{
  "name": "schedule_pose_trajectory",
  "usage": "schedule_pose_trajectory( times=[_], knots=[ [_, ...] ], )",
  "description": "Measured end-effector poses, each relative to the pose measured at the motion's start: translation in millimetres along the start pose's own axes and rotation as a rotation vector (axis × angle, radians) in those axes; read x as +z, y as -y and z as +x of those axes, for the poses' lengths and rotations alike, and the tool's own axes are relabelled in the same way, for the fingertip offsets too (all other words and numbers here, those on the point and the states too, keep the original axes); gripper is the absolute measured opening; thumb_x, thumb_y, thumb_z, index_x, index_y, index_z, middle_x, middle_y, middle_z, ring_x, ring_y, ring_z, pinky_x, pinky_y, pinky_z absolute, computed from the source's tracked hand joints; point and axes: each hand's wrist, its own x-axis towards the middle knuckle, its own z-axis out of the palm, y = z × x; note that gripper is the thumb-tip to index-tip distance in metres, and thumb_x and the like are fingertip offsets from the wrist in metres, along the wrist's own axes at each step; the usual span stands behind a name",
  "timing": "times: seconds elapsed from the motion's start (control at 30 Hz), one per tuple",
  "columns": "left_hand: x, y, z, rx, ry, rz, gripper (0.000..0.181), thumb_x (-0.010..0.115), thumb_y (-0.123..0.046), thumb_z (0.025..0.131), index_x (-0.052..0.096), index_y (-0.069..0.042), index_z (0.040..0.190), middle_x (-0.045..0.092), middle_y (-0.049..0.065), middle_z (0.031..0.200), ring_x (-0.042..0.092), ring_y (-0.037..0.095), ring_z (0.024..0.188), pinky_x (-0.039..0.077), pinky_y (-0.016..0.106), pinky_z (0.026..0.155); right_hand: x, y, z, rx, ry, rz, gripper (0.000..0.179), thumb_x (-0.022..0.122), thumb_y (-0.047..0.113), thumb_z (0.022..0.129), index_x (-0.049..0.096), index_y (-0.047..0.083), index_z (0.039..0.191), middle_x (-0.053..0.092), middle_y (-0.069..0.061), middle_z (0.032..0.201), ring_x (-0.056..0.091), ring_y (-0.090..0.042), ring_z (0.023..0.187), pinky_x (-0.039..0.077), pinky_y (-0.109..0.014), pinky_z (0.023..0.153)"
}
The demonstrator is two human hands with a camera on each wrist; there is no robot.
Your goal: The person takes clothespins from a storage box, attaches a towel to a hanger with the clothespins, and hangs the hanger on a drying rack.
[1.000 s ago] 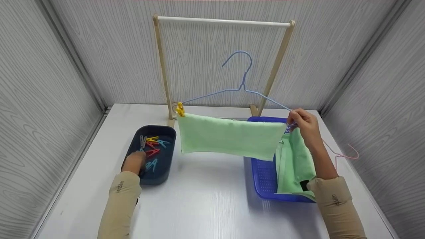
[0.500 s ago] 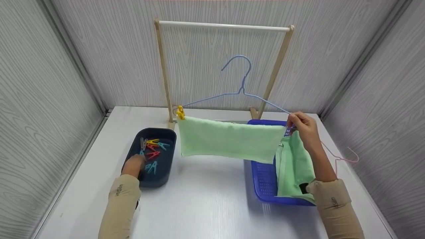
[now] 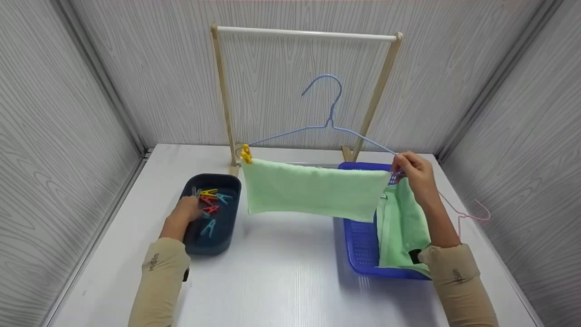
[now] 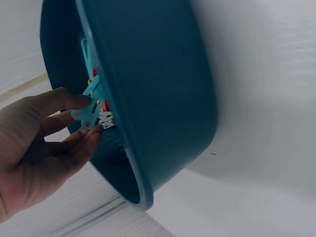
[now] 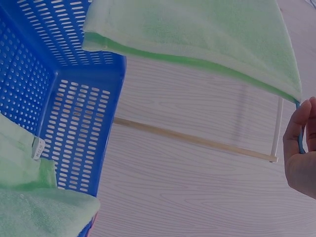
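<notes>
In the head view my left hand is over the dark blue tray. The left wrist view shows its thumb and fingers pinching a teal clothespin at the tray's rim. My right hand grips the right end of a blue wire hanger, holding it up. Folded over the hanger's bottom bar is a light green towel. A yellow clothespin clips the towel's left corner; the right corner lies close to my right fingers. Inside the tray are several loose clothespins, among them a red one.
Behind the hanger stands a wooden rack with a white rail. At the right, a blue basket holds more green cloth. A pink hanger sticks out beyond it. Wood-grain panels enclose the white table.
My left hand has moved slightly up and toward the far end of the tray, and now pinches a teal clothespin. The right hand keeps its grip on the hanger.
</notes>
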Motion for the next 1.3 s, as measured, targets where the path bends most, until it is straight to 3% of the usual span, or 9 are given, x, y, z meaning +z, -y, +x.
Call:
schedule_pose_trajectory(
  times=[0.2, 0.3, 0.47, 0.67, 0.8, 0.93, 1.03, 1.17, 1.3],
  knots=[
    [-2.4, 2.4, 1.6, 0.001, -0.084, -0.255, 0.039, 0.057, -0.006, 0.087, 0.046, 0.017, 0.116, 0.045, 0.031, 0.111, 0.046, 0.037, 0.097, 0.041, 0.047, 0.087, 0.9, -0.3, -1.1, -0.011, 0.0, 0.003, 0.03, 0.053, 0.011, 0.094, 0.053, -0.016, 0.08, 0.053, -0.011, 0.067, 0.053, -0.015, 0.055, 0.048, -0.022, 0.048],
    [-4.5, 2.3, 2.1, 0.017, -0.18, -0.352, 0.039, 0.057, -0.004, 0.086, 0.045, 0.015, 0.118, 0.044, 0.031, 0.112, 0.046, 0.037, 0.1, 0.041, 0.047, 0.088, 1.1, -0.1, -0.8, -0.019, 0.003, 0.005, 0.03, 0.053, 0.01, 0.094, 0.053, -0.016, 0.08, 0.054, -0.011, 0.067, 0.053, -0.014, 0.055, 0.048, -0.023, 0.048],
    [-11.3, -2.0, 0.0, 0.078, -0.326, -0.502, 0.036, 0.06, -0.006, 0.087, 0.053, 0.011, 0.117, 0.046, 0.025, 0.107, 0.05, 0.034, 0.096, 0.045, 0.041, 0.079, 1.2, 0.4, 0.0, -0.024, 0.005, 0.014, 0.028, 0.052, 0.007, 0.094, 0.053, -0.017, 0.08, 0.054, -0.011, 0.067, 0.053, -0.015, 0.054, 0.048, -0.023, 0.048],
    [-24.6, -15.2, -8.7, 0.111, -0.368, -0.699, 0.05, 0.063, -0.031, 0.088, 0.053, 0.001, 0.125, 0.054, 0.019, 0.118, 0.052, 0.026, 0.105, 0.045, 0.033, 0.083, 1.1, 0.7, 0.1, -0.014, -0.008, 0.004, 0.028, 0.052, 0.008, 0.094, 0.053, -0.016, 0.079, 0.053, -0.01, 0.066, 0.053, -0.014, 0.054, 0.048, -0.022, 0.048],
    [-34.3, -28.9, -13.2, 0.182, -0.411, -0.811, 0.05, 0.064, -0.031, 0.087, 0.054, 0.0, 0.125, 0.055, 0.015, 0.121, 0.053, 0.02, 0.104, 0.044, 0.027, 0.086, 0.9, 0.4, 0.1, -0.009, -0.015, -0.005, 0.03, 0.053, 0.011, 0.094, 0.054, -0.015, 0.079, 0.053, -0.01, 0.066, 0.052, -0.015, 0.055, 0.048, -0.022, 0.048],
    [-45.2, -44.4, -21.0, 0.267, -0.45, -0.876, 0.043, 0.063, -0.025, 0.089, 0.056, 0.0, 0.123, 0.056, 0.015, 0.118, 0.055, 0.012, 0.097, 0.044, 0.02, 0.084, 0.8, 0.3, 0.4, -0.01, -0.012, 0.006, 0.031, 0.053, 0.011, 0.094, 0.054, -0.016, 0.079, 0.054, -0.01, 0.066, 0.053, -0.015, 0.055, 0.048, -0.022, 0.048],
    [-55.6, -60.5, -34.7, 0.33, -0.468, -0.892, 0.04, 0.062, -0.02, 0.089, 0.057, 0.003, 0.121, 0.057, 0.018, 0.115, 0.056, 0.009, 0.092, 0.044, 0.019, 0.083, 0.9, 0.8, 0.3, -0.014, -0.011, 0.013, 0.031, 0.054, 0.011, 0.094, 0.053, -0.016, 0.078, 0.054, -0.011, 0.066, 0.053, -0.015, 0.055, 0.048, -0.022, 0.049],
    [-67.7, -83.9, -55.5, 0.394, -0.465, -0.876, 0.037, 0.06, -0.015, 0.09, 0.056, 0.005, 0.121, 0.058, 0.02, 0.114, 0.057, 0.01, 0.091, 0.045, 0.02, 0.083, 0.5, 0.5, -0.2, -0.017, -0.011, 0.01, 0.031, 0.054, 0.011, 0.094, 0.054, -0.015, 0.078, 0.053, -0.011, 0.066, 0.053, -0.015, 0.055, 0.049, -0.023, 0.049],
    [-73.6, -101.0, -65.9, 0.452, -0.447, -0.891, 0.037, 0.061, -0.013, 0.09, 0.055, 0.005, 0.122, 0.057, 0.019, 0.117, 0.056, 0.014, 0.095, 0.045, 0.022, 0.085, 0.6, -0.7, -0.6, -0.015, -0.018, 0.0, 0.031, 0.054, 0.012, 0.094, 0.054, -0.015, 0.078, 0.054, -0.011, 0.066, 0.053, -0.015, 0.055, 0.048, -0.023, 0.048]
  ],
)
